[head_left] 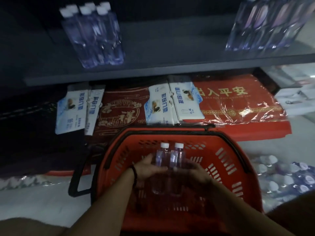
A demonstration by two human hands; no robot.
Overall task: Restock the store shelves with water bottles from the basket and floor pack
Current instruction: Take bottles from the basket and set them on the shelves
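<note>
Red basket [117, 147], one; two hands [147, 168] [196, 172] gripping two white-capped bottles [161, 159] [177, 157].

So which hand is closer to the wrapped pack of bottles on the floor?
Right. The right hand grips the two bottles over the basket, on the side toward the floor pack; the left hand holds them from the far side.

Dark shelf [170, 53] bears two bottle clusters [92, 36] — red basket [226, 150] and wrapped pack [281, 176] sit on floor [42, 201].
</note>
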